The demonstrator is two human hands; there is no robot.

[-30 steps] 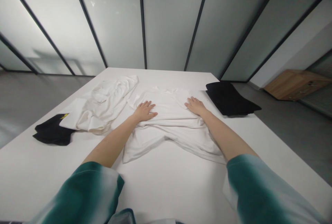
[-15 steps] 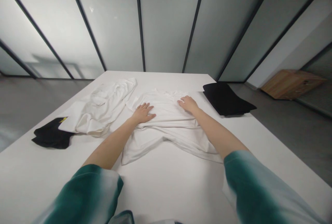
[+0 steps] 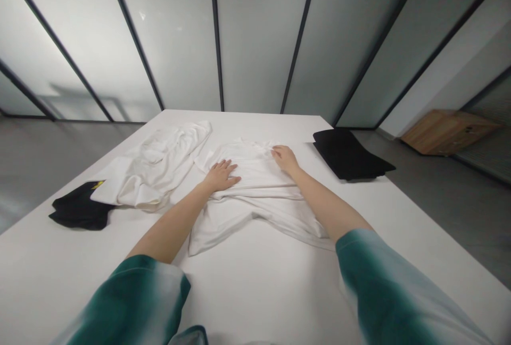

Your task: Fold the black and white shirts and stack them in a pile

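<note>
A white garment, apparently a T-shirt point(image 3: 255, 174), lies spread on the table in front of me, with creases across its middle and a curved near edge. My left hand point(image 3: 221, 175) rests flat on its left part, fingers spread. At its far right edge, my right hand point(image 3: 286, 158) has its fingers curled together on the fabric, which bunches up at the fingertips. Part of the cloth is hidden beneath my right forearm.
Left of the shirt, a crumpled white cloth point(image 3: 154, 166) overlaps a folded black cloth point(image 3: 82, 206) with a yellow mark. A black folded stack point(image 3: 351, 154) lies at the right edge of the white table point(image 3: 255, 292). Behind stand frosted panels point(image 3: 259, 36); a wooden cabinet point(image 3: 447, 132) is far right.
My right hand has moved slightly left, and its fingers have closed from spread to pinched on the shirt's far edge. My left hand has stayed in place.
</note>
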